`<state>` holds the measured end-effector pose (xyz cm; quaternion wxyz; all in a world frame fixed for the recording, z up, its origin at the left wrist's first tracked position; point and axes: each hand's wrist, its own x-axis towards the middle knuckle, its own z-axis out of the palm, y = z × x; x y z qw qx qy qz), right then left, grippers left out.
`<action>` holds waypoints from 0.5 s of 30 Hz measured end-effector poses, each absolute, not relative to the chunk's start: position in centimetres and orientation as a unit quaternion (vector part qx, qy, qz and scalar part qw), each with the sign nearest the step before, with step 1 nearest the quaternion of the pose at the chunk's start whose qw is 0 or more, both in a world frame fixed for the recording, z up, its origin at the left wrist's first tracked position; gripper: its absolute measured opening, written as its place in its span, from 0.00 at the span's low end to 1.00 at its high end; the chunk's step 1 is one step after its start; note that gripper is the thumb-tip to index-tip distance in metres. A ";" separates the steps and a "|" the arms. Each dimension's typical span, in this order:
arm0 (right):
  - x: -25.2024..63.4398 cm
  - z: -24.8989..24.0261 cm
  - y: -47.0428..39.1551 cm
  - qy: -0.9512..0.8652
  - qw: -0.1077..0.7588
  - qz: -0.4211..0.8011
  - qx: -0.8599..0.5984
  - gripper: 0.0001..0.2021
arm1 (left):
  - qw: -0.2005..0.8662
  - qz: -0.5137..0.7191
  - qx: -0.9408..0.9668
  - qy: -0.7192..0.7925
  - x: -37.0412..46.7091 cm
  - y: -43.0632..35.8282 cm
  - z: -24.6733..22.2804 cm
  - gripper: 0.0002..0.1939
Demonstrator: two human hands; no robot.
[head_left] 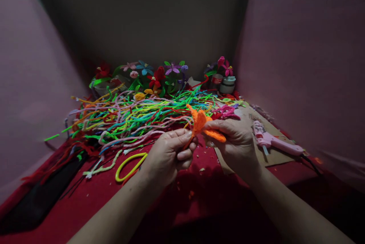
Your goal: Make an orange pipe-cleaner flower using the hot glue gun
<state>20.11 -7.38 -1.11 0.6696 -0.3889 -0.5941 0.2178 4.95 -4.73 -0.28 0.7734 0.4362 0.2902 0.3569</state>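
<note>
An orange pipe-cleaner flower (199, 121) with several fuzzy petals is held up over the red cloth. My left hand (173, 149) is closed, its thumb and fingers pinching the flower's base from the left. On the other side my right hand (232, 139) is closed on a petal of the same flower, its fingertips partly hidden behind the orange petals. Just behind the flower lies a wide heap of coloured pipe cleaners (154, 111).
A pink glue gun (278, 143) rests on a cardboard sheet (249, 116) at the right. Finished flowers (155, 78) and a lidded jar (227, 85) stand at the back. A yellow loop (118, 171) and a black item (42, 194) lie at the left on the red cloth (99, 202).
</note>
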 end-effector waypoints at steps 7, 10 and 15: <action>20.1 -1.1 -7.3 -0.591 0.680 0.199 -0.386 0.12 | 0.772 0.356 0.438 0.292 5.0 -4.7 0.0 0.07; 20.0 -1.5 -7.2 -0.564 0.682 0.251 -0.392 0.10 | 0.767 0.354 0.450 0.291 4.9 -4.8 0.1 0.09; 19.9 -1.7 -7.0 -0.520 0.654 0.365 -0.411 0.05 | 0.728 0.337 0.506 0.315 4.7 -4.6 0.2 0.11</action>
